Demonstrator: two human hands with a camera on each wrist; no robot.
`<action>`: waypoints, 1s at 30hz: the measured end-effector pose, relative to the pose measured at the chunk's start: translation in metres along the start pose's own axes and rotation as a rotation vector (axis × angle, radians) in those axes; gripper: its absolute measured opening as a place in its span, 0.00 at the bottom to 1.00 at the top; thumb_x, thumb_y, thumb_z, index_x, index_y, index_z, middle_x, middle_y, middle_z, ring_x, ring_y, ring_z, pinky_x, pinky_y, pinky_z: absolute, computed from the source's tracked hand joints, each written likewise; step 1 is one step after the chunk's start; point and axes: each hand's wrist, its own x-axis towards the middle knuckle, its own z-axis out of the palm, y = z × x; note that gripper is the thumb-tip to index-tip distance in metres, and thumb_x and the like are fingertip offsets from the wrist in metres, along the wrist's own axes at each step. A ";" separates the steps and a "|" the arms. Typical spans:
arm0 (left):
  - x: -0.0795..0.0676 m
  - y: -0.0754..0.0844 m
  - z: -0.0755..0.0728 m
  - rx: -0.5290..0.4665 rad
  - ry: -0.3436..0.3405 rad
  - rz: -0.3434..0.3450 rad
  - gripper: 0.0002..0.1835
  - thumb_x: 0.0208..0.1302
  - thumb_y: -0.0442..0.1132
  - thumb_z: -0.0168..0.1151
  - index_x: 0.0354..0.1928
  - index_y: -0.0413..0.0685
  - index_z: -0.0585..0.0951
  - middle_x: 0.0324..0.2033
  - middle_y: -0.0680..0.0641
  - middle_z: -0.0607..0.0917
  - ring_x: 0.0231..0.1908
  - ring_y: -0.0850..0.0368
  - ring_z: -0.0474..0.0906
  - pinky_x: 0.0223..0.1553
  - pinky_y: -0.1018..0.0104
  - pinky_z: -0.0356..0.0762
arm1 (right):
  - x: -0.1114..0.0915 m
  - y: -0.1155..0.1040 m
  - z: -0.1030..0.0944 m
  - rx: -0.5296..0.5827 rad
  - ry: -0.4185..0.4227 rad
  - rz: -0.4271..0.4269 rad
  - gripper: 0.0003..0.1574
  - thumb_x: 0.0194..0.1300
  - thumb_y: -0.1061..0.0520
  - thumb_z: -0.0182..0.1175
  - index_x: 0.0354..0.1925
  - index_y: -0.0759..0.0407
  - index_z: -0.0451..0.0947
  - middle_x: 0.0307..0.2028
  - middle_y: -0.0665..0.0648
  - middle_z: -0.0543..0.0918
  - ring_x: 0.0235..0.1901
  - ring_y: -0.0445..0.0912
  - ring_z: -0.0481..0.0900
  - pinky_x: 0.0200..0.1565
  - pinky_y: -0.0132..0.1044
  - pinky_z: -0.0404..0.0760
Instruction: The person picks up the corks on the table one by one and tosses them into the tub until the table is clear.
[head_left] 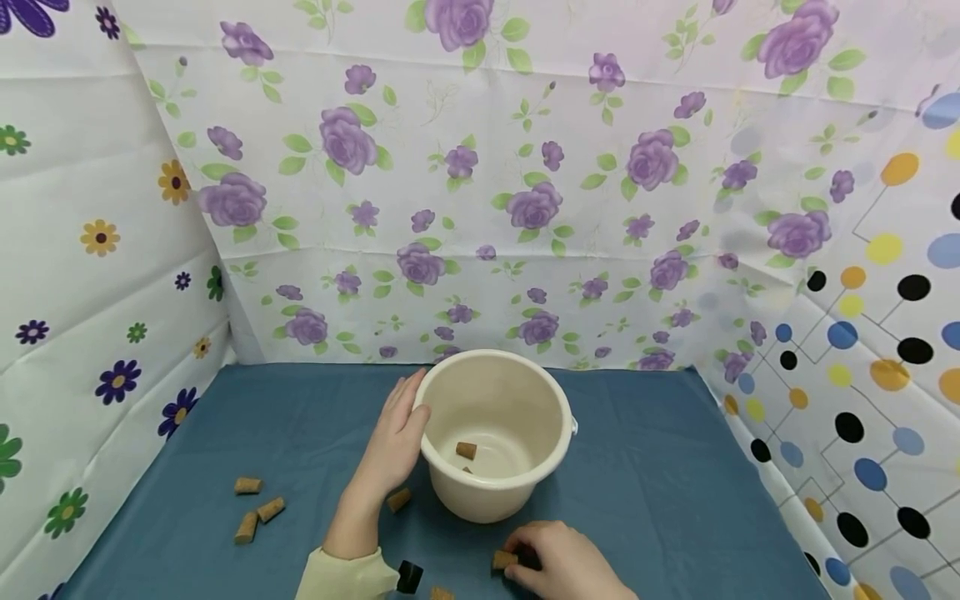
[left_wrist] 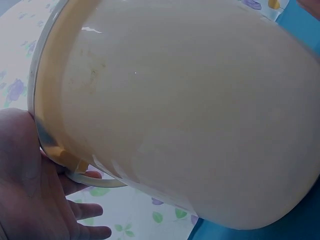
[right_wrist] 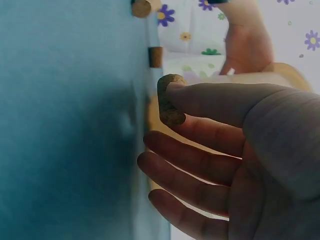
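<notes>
A cream plastic bucket (head_left: 483, 500) stands upright on the blue cloth, with a cork (head_left: 466, 450) inside and part of another at its near wall. My left hand (head_left: 397, 437) holds the bucket's left rim, thumb at the edge and fingers along the outside; in the left wrist view those fingers (left_wrist: 89, 211) pass beside the bail handle (left_wrist: 100, 181). In front of the bucket, my right hand (head_left: 562, 558) pinches a cork (right_wrist: 170, 100) between thumb and index finger, close to the cloth. The other fingers (right_wrist: 190, 152) hold nothing.
Several corks lie loose on the blue cloth (head_left: 637, 483): a group including one cork (head_left: 248, 485) at left, one (head_left: 399, 500) by my left forearm, one (head_left: 442, 593) at the bottom edge. Printed sheets (head_left: 480, 308) wall the back and both sides.
</notes>
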 end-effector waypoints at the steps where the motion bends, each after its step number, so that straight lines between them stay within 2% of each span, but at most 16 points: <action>1: 0.000 0.000 0.000 -0.001 0.000 0.000 0.31 0.85 0.42 0.45 0.85 0.47 0.59 0.83 0.43 0.58 0.84 0.43 0.37 0.78 0.29 0.37 | -0.001 0.000 -0.003 -0.006 0.013 -0.006 0.09 0.67 0.47 0.75 0.45 0.44 0.90 0.36 0.35 0.85 0.35 0.32 0.81 0.39 0.36 0.84; 6: 0.002 -0.001 0.000 -0.007 0.002 0.004 0.31 0.85 0.42 0.44 0.85 0.47 0.60 0.83 0.43 0.58 0.84 0.43 0.37 0.78 0.29 0.37 | -0.007 -0.004 -0.021 -0.024 0.074 -0.048 0.11 0.68 0.47 0.75 0.47 0.45 0.91 0.37 0.35 0.86 0.37 0.32 0.82 0.40 0.36 0.85; 13: 0.003 -0.003 -0.001 -0.004 0.000 0.008 0.31 0.85 0.42 0.44 0.85 0.47 0.60 0.83 0.43 0.58 0.84 0.43 0.37 0.78 0.30 0.36 | -0.021 -0.014 -0.046 -0.019 0.095 -0.114 0.10 0.70 0.46 0.74 0.48 0.41 0.91 0.40 0.34 0.87 0.41 0.34 0.84 0.44 0.40 0.87; 20: 0.003 -0.005 -0.001 -0.008 0.002 0.010 0.31 0.85 0.42 0.44 0.85 0.48 0.60 0.83 0.43 0.58 0.84 0.42 0.37 0.78 0.29 0.37 | -0.036 -0.025 -0.067 0.023 0.143 -0.194 0.10 0.73 0.43 0.70 0.51 0.37 0.89 0.43 0.34 0.87 0.45 0.33 0.85 0.46 0.36 0.87; 25: 0.001 -0.005 -0.001 -0.011 0.000 0.011 0.31 0.85 0.42 0.44 0.85 0.48 0.60 0.83 0.43 0.59 0.84 0.42 0.38 0.78 0.29 0.37 | -0.047 -0.040 -0.081 0.064 0.209 -0.286 0.12 0.75 0.44 0.68 0.54 0.38 0.88 0.46 0.37 0.88 0.47 0.36 0.86 0.48 0.36 0.87; 30: 0.001 -0.004 -0.001 -0.014 -0.002 0.003 0.31 0.85 0.42 0.45 0.85 0.48 0.60 0.83 0.44 0.59 0.84 0.43 0.38 0.78 0.29 0.37 | -0.050 -0.054 -0.093 0.056 0.322 -0.342 0.15 0.73 0.44 0.69 0.57 0.38 0.88 0.49 0.38 0.89 0.49 0.38 0.87 0.50 0.39 0.88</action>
